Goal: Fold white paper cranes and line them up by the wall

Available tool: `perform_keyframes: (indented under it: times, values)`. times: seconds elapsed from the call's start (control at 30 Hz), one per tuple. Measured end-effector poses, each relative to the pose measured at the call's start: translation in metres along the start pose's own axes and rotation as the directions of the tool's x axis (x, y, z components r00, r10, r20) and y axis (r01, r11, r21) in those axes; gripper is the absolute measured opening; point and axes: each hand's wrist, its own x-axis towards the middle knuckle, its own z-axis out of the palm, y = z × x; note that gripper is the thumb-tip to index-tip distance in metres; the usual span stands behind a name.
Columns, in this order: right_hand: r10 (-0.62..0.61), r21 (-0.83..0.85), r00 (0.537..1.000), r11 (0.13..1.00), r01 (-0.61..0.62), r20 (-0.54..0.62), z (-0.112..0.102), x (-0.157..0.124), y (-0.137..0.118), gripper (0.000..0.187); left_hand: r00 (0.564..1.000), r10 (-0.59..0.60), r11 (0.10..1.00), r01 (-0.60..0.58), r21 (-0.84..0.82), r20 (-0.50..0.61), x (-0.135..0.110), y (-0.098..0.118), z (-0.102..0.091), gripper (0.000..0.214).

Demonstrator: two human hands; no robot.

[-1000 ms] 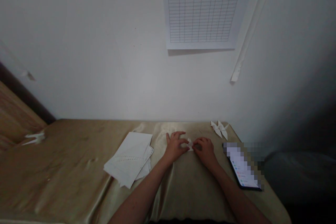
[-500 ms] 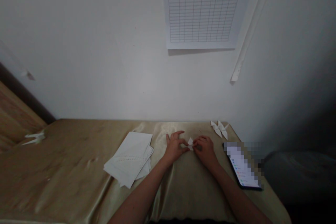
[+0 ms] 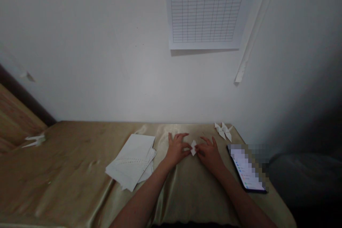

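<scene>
Between my two hands is a small piece of folded white paper (image 3: 193, 148), roughly diamond-shaped, just above or on the gold cloth. My left hand (image 3: 176, 149) pinches its left edge with thumb and index finger, the other fingers spread away. On the opposite edge, the thumb and index finger of my right hand (image 3: 208, 151) grip the paper, with the remaining fingers raised. Two folded white paper figures (image 3: 223, 131), with pointed wings, lie beyond my right hand near the wall.
A stack of white paper sheets (image 3: 133, 160) lies left of my hands on the gold tablecloth (image 3: 72, 171). To the right is a phone (image 3: 247, 171) with a lit screen. A white object (image 3: 34, 140) sits far left. A printed table sheet (image 3: 205, 16) hangs on the wall.
The folded paper now shows as a flatter diamond between the fingertips. My right hand's outer fingers have lifted and spread; the left hand has barely moved.
</scene>
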Motion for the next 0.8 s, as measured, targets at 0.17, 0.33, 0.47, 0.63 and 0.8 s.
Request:
perform_keyframes:
  times: [0.17, 0.33, 0.47, 0.63, 0.8]
  values:
    - [0.034, -0.017, 0.999, 0.999, -0.034, 0.000, 0.0009, 0.0004, 0.0031, 0.022, 1.000, 0.020, 1.000, -0.020, -0.002, -0.003, -0.0012, 0.0019, 0.0011, 0.017]
    - [0.033, -0.022, 0.999, 0.999, -0.033, 0.017, 0.0021, 0.0009, 0.0068, 0.025, 0.999, 0.041, 0.999, -0.041, 0.008, -0.005, -0.0016, 0.0029, 0.0029, 0.014]
    - [0.035, -0.053, 0.999, 0.998, -0.033, 0.028, 0.0020, 0.0015, 0.0068, 0.025, 0.998, 0.063, 0.998, -0.063, 0.010, -0.004, -0.0020, 0.0058, 0.0024, 0.013]
    - [0.032, -0.058, 0.999, 0.998, -0.029, 0.040, 0.0006, 0.0015, 0.0052, 0.026, 0.996, 0.085, 0.996, -0.085, 0.015, 0.002, -0.0022, 0.0056, 0.0033, 0.013]
    - [0.019, -0.070, 0.999, 0.997, -0.015, 0.047, -0.0009, 0.0015, 0.0044, 0.026, 0.998, 0.067, 0.997, -0.066, 0.045, -0.002, -0.0013, 0.0051, 0.0043, 0.014]
